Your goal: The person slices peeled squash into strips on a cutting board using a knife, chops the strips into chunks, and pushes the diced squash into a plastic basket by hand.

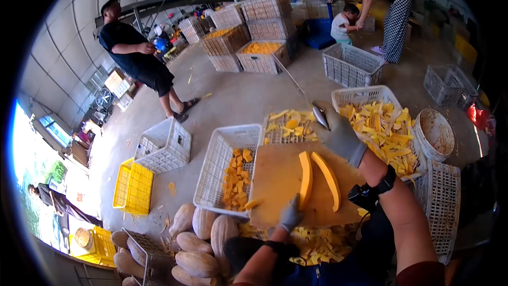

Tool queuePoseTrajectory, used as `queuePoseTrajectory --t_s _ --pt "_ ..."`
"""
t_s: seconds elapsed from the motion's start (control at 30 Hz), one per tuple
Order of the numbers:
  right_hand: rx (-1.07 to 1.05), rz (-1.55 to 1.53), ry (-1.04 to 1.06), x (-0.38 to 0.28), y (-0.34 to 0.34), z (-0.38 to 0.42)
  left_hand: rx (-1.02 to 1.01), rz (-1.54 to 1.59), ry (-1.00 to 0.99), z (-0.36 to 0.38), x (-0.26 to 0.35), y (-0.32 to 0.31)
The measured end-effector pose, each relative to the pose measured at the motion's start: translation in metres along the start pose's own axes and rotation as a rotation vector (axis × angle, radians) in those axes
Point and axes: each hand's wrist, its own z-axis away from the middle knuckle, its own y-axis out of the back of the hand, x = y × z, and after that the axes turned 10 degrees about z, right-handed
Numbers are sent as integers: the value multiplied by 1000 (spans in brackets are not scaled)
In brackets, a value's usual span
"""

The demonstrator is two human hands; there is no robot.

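Observation:
My right hand [340, 136], in a grey glove, is closed round a knife [320, 118] raised over the far edge of the cutting board [270, 167]. Its long thin blade points away from me, up and to the left. On the board lie two long curved pumpkin strips, a left strip [306, 172] and a right strip [329, 185]. My left hand [291, 215], also gloved, grips the near end of the left strip. A small pumpkin piece [253, 204] sits at the board's left edge.
Left of the board stands a white crate [210, 172] with pumpkin cubes [236, 177]. Peelings [378, 132] fill a crate at right, beside a white bucket [435, 132]. Whole pumpkins [197, 264] lie at lower left. A person [135, 53] stands beyond; others are farther back.

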Motion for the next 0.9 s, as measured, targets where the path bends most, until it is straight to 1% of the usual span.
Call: queuePoseTrajectory --t_s 0.03,0.07,0.1,0.13,0.17,0.2,0.23,0.27,0.33,0.37,0.4,0.5,0.53,0.63,0.73,0.8,0.83,0.9 --pt "-90 39 -76 12 1 20 -121 69 156 2 2 27" --pt "-190 81 -164 22 1 43 -244 -48 280 -3 14 56" --pt "-214 87 -202 23 0 67 -234 -120 207 -2 18 81" --pt "-236 92 -244 24 -3 86 -158 -103 81 3 -11 84" --pt "-251 96 -276 32 -7 100 -198 -213 152 0 5 106" --pt "-356 186 -321 46 -13 119 -169 -221 146 3 -9 107" --pt "-398 210 -371 49 -24 146 -78 -112 78 2 3 117" --pt "-405 252 -387 58 -32 155 -1 -56 48 4 4 115" --pt "-450 292 -412 58 -39 163 4 -70 107 13 -2 110" --pt "-437 313 -385 59 -42 162 17 -81 126 11 -8 109" --pt "-425 332 -361 59 -45 161 38 -30 108 13 -19 107" --pt "-377 361 -339 46 -52 148 -45 52 136 11 -29 114" --pt "-354 363 -341 42 -55 144 -45 33 154 10 -27 114" --pt "-399 513 -326 44 -70 143 -51 58 178 8 -23 117" --pt "-598 551 -474 100 -106 184 -64 60 173 13 -22 117" --pt "-581 497 -503 97 -95 188 -56 71 138 6 -23 116" --pt "-590 465 -518 84 -88 190 -50 84 139 9 -21 117" --pt "-519 403 -490 52 -65 183 -36 101 146 12 -22 116"
